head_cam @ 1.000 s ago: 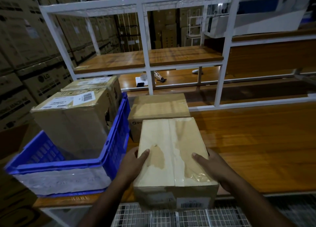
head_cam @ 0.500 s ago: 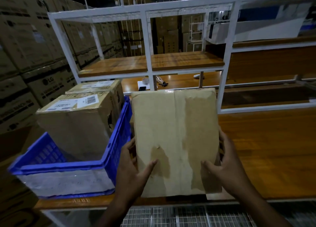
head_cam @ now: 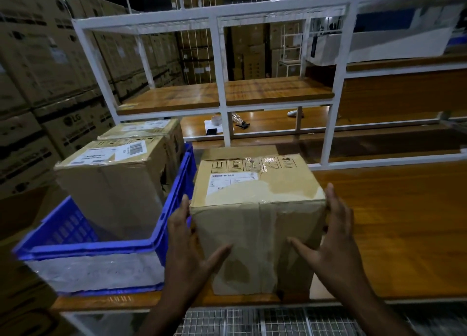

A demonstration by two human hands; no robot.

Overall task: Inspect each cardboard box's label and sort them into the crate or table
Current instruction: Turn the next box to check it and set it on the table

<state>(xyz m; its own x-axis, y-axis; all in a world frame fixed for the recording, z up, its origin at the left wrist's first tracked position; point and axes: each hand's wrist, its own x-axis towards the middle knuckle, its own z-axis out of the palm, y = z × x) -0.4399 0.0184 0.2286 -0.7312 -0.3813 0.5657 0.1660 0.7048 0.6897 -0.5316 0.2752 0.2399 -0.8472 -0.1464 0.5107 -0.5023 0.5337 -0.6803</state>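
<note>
Label-up cardboard box [head_cam: 255, 209] between open left hand [head_cam: 188, 244] and right hand [head_cam: 328, 244], flat-fingered

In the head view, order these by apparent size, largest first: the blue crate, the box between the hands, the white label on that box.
1. Blue crate
2. Box between the hands, though nearness to the camera enlarges it
3. White label, clearly smallest

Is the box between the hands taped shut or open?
Taped shut. The box has clear tape running over its top and down its front seam, and no flap is lifted.
</note>
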